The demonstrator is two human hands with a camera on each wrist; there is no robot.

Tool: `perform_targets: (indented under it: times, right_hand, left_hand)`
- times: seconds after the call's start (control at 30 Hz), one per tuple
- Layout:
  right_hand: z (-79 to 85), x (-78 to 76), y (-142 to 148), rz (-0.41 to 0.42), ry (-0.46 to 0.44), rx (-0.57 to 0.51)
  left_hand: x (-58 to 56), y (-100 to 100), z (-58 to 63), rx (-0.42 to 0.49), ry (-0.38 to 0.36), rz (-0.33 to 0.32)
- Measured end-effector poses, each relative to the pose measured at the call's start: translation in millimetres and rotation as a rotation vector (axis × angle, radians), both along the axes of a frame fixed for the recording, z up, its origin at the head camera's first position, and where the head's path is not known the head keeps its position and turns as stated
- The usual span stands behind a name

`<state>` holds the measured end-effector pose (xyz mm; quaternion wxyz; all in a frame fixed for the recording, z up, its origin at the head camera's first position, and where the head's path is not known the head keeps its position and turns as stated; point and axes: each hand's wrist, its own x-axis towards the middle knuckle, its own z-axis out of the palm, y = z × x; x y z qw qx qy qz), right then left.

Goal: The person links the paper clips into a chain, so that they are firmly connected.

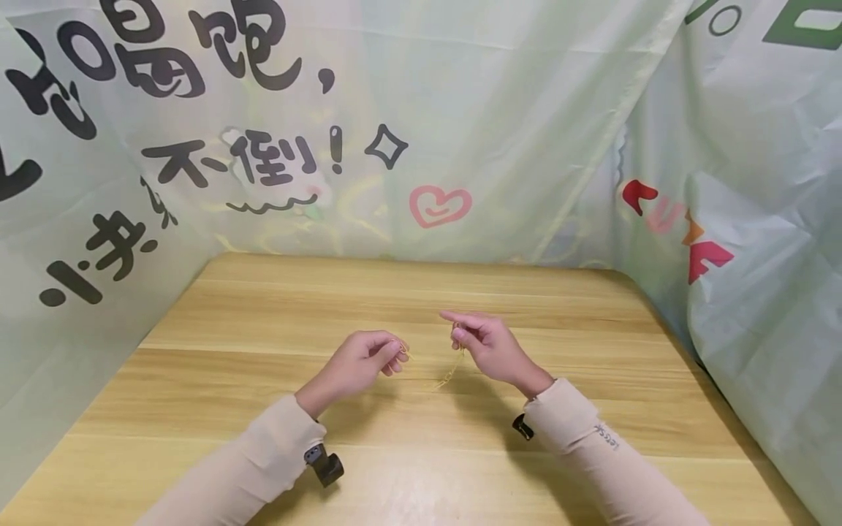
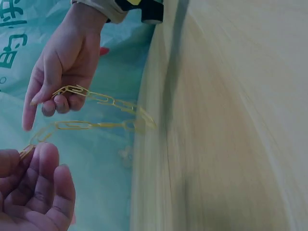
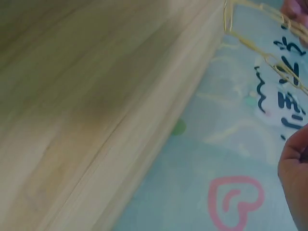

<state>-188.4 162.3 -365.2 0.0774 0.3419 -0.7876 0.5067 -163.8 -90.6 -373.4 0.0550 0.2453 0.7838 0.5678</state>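
A chain of linked gold paper clips (image 2: 114, 101) hangs in a loop between the two hands, its low middle dipping over the table in the head view. The left hand (image 1: 362, 359) pinches one end of it between thumb and fingertips. At the other end, the right hand (image 1: 492, 348) pinches a clip with its thumb and curled fingers while the index finger points out straight. In the right wrist view the chain (image 3: 251, 45) crosses the upper right corner, and only part of the right hand (image 3: 294, 168) shows at the edge.
Both hands are above a wood-grain table (image 1: 421, 453). Pale green cloth (image 1: 513, 131) with dark lettering and a pink heart stands behind it and along both sides. A small black device (image 1: 324, 465) is strapped at the left wrist, another (image 1: 522, 427) at the right.
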Motion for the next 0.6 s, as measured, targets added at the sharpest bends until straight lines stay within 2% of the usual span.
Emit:
perform_targets:
  times: [0.1, 0.23, 0.37, 0.6]
  right_hand:
    - [-0.7, 3.2, -9, 0.0, 0.015, -0.004]
    - [-0.8, 5.9, -20, -0.051, 0.067, -0.011]
    - [-2.6, 6.2, -28, -0.064, 0.195, 0.005]
    - [-4.6, 7.4, -39, -0.002, 0.421, -0.012]
  left_hand:
    - [0.8, 4, 2.1, -0.009, -0.013, -0.013]
    - [2.2, 8, 4.5, -0.022, 0.003, -0.017]
    - [2.3, 11, 5.2, -0.007, 0.001, -0.026]
    - [1.5, 11, 4.5, 0.003, -0.022, -0.043]
